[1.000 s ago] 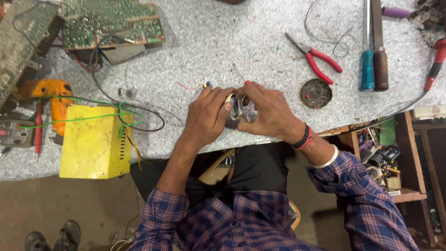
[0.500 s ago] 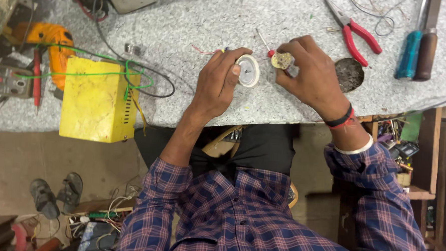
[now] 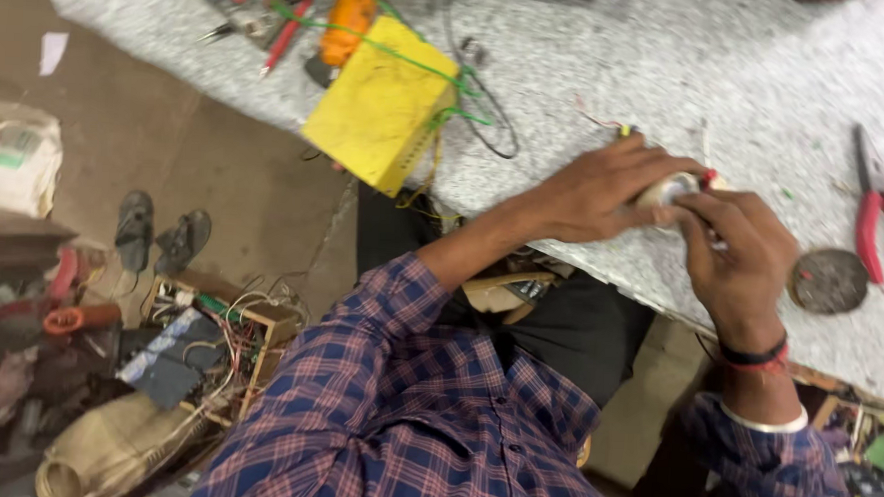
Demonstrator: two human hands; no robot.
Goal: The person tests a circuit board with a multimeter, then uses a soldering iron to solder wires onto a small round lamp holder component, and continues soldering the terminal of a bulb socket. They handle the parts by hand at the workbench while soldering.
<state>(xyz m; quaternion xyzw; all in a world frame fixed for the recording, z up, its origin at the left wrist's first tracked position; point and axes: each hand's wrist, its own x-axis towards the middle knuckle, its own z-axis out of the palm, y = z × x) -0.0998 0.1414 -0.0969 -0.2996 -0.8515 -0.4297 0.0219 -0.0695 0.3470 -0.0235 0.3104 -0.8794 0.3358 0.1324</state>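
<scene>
Left hand (image 3: 603,191) and right hand (image 3: 735,251) both pinch white tape roll (image 3: 666,189) near bench edge (image 3: 600,265); red pliers (image 3: 881,213) well apart.

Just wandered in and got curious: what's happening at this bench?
A person in a plaid shirt works at a speckled worktop. Both hands meet over a small roll of white tape: the left hand grips it, the right hand pinches at it. Red pliers, a round tin and a yellow box lie nearby.

— Where is free room left on the speckled bench (image 3: 767,84)?

— Behind the hands, bare stone is seen. Passage is blocked leftward by the yellow box (image 3: 384,102), rightward by red pliers (image 3: 881,213) and a round tin (image 3: 827,281).
</scene>
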